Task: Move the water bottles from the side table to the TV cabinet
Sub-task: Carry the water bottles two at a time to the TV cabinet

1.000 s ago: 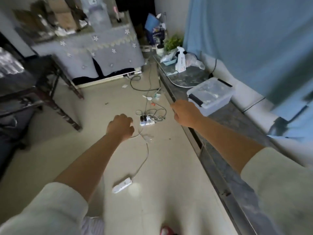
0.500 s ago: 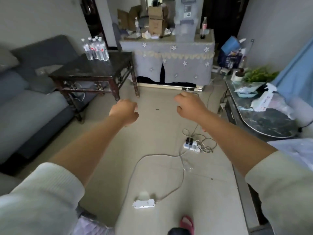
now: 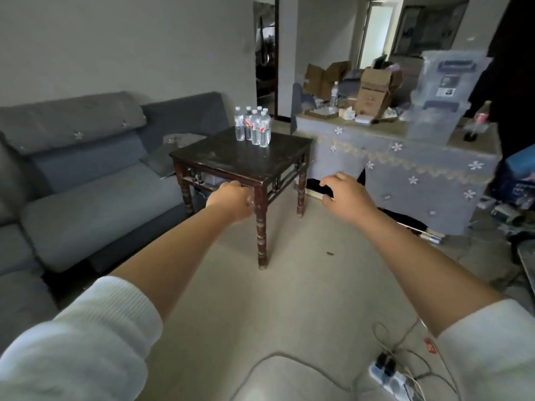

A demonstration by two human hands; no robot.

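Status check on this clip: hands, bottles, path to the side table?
Left hand and right hand loosely curled, no grip on anything. Water bottles clustered upright on side table, untouched. Power strip and cables on floor, near right.

nothing legible; the water bottles (image 3: 253,129) carry red-marked labels, perhaps branded, too blurred to read

We are seeing a tight cluster of clear water bottles (image 3: 254,127) with white caps and red-and-white labels standing upright, touching one another, at the far corner of the dark wooden side table (image 3: 231,160), whose worn square surface is sitting just beside the grey sofa.
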